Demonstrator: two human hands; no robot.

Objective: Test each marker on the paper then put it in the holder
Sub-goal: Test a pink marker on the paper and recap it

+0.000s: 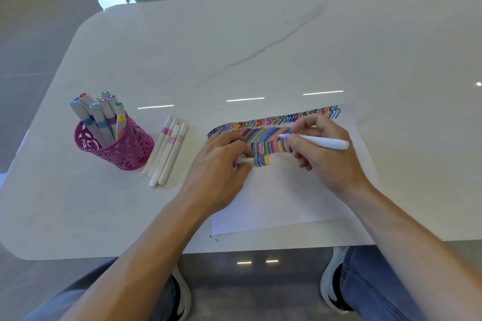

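The right hand [326, 156] grips a marker [323, 142], its tip on the striped paper [287, 203]. The left hand [219, 167] rests on the paper, pinching a white cap [245, 161]. On the desk [234, 47], four markers [167, 151] lie beside the pink holder [130, 150].

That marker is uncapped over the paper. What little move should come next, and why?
Probably lower the tip and draw one short stroke beside the last coloured marks. The right hand holds the marker uncapped, its pink tip over the paper, and the left hand pinches what looks like its cap. Capping and the holder would come after.
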